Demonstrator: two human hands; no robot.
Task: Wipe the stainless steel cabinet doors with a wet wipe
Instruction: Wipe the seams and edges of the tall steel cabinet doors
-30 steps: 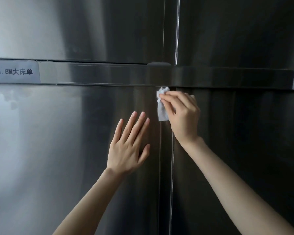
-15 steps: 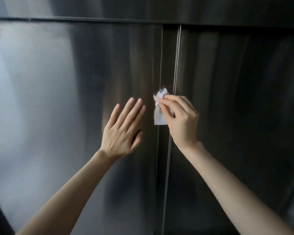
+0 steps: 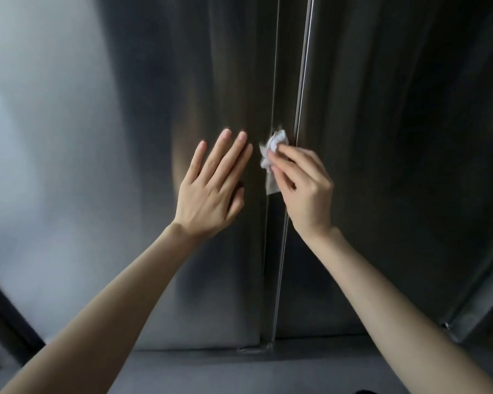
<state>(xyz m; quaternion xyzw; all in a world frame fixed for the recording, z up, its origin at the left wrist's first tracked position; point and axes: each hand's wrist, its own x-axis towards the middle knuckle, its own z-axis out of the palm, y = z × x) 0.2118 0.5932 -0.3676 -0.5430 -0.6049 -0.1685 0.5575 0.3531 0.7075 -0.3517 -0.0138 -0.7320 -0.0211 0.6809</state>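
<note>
Two stainless steel cabinet doors fill the view: the left door (image 3: 125, 137) and the right door (image 3: 410, 137), meeting at a vertical seam (image 3: 285, 81). My right hand (image 3: 305, 191) pinches a crumpled white wet wipe (image 3: 272, 157) and holds it against the edge strip at the seam. My left hand (image 3: 211, 189) lies flat on the left door with its fingers straight, just left of the wipe.
The doors end at a grey ledge or floor (image 3: 239, 368) along the bottom. A dark edge (image 3: 9, 317) shows at the lower left, and a slanted steel edge (image 3: 481, 302) at the lower right.
Both hands have moved down the seam, away from the horizontal rail and its label. The view has tilted down, so the doors' bottom edge is now in sight.
</note>
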